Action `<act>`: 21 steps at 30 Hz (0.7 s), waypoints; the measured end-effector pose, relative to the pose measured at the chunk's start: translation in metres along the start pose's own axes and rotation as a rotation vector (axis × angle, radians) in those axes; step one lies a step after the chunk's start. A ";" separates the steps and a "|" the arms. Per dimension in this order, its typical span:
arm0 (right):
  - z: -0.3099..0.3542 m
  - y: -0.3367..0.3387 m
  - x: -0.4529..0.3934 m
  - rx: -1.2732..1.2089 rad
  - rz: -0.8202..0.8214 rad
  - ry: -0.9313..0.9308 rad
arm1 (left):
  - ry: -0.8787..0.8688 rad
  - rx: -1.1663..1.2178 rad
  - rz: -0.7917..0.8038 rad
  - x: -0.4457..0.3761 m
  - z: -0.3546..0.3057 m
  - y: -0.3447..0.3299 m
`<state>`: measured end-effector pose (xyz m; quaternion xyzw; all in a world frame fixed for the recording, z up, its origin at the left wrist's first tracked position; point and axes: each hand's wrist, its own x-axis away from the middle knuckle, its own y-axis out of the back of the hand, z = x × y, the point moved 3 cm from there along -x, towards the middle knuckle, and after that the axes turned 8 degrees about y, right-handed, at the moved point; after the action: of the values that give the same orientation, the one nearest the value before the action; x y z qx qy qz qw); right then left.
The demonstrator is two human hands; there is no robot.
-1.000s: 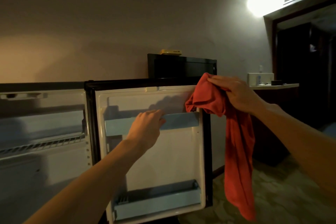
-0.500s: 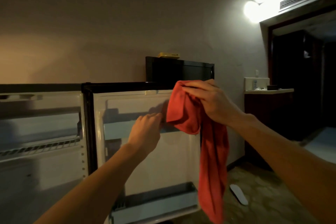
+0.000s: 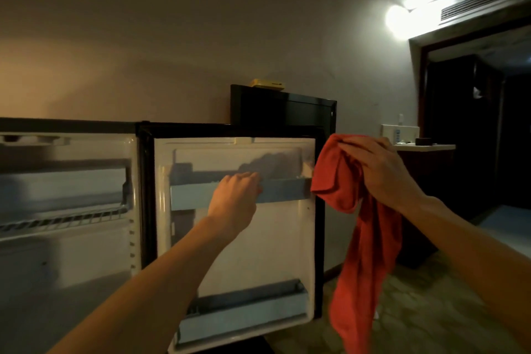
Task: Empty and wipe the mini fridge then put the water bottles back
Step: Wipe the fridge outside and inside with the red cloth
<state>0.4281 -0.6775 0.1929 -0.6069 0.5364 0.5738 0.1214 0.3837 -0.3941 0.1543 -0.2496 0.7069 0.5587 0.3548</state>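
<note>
Both hands are busy: the left hand (image 3: 234, 195) curls its fingers over the upper door shelf (image 3: 283, 192) of the open mini fridge (image 3: 235, 241), while the right hand (image 3: 379, 169) bunches the red cloth (image 3: 362, 238). Soft and limp, that cloth looks best gripped wadded. No bottles in sight.

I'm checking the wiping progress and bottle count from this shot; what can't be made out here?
- Fridge interior, head view: left part cut off by the frame edge; no bottles visible.
- Upper door shelf: contents hidden behind its front rail and the left hand.
- Red cloth: upper part covered by the right hand, bottom cut off.
- Small items on the far counter: too small and dim.
</note>
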 end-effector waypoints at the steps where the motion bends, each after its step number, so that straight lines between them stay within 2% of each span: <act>1: -0.001 -0.005 0.005 0.002 0.014 -0.016 | 0.001 0.006 -0.001 0.000 0.001 0.000; 4: -0.005 -0.021 0.010 0.004 0.011 -0.043 | -0.008 0.016 -0.007 0.001 0.004 -0.002; 8: -0.006 -0.027 -0.009 -0.005 -0.078 -0.076 | -0.036 0.024 -0.033 0.002 0.006 -0.004; 12: -0.003 -0.036 -0.035 -0.045 -0.079 -0.040 | -0.044 0.028 -0.052 0.004 0.005 -0.002; 18: 0.009 -0.074 -0.007 -0.185 -0.055 -0.129 | -0.026 0.039 -0.065 0.005 0.005 -0.001; 21: 0.022 -0.092 0.023 -0.363 -0.051 -0.182 | -0.021 -0.002 -0.084 0.007 0.003 -0.004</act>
<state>0.4832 -0.6363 0.1242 -0.5776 0.3954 0.7105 0.0724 0.3829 -0.3921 0.1466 -0.2734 0.6913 0.5468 0.3851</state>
